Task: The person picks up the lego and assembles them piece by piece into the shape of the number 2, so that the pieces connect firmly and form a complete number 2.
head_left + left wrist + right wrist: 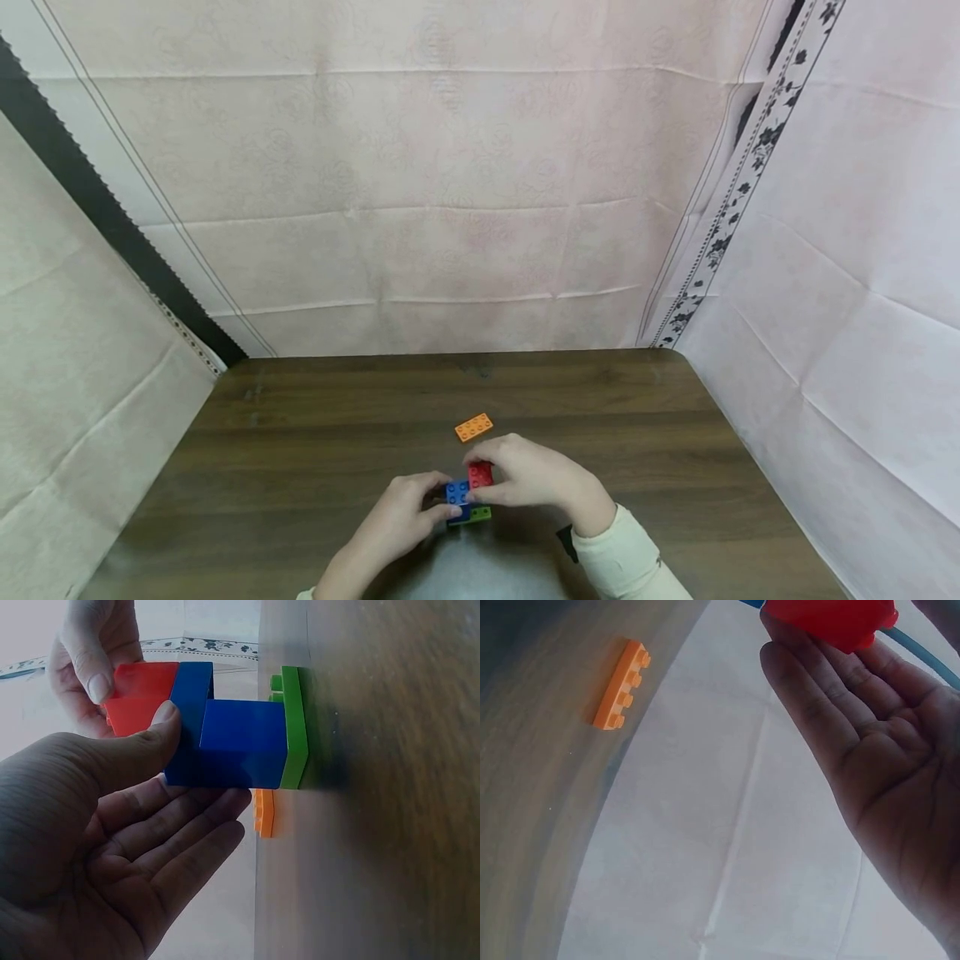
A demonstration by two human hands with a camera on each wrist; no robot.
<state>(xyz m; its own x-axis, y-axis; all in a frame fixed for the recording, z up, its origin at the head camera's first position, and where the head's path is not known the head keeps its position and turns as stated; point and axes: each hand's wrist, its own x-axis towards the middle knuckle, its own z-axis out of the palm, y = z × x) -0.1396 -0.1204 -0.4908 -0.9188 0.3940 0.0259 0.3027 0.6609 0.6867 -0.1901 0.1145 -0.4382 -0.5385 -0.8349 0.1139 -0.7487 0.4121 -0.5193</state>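
Red brick (480, 475), in right hand (536, 477)
Right hand pinching; left hand (405, 510) clamped on blue bricks (244, 742), green brick (296, 735) beneath it; best pressed straight, studs aligned, left hand bracing.

tabletop (337, 433): dark brown wood grain, bands running side to side
far edge (450, 357): straight, faint scuffs (251, 396) just inside it on the left
near side: pale sheen (472, 571) at the centre
orange brick (474, 427): flat on the wood, studs up, four along its long side, slanted to the far edge, just beyond the green plate
green plate (481, 513): under blue bricks (457, 492), close to the surface, can't tell if touching
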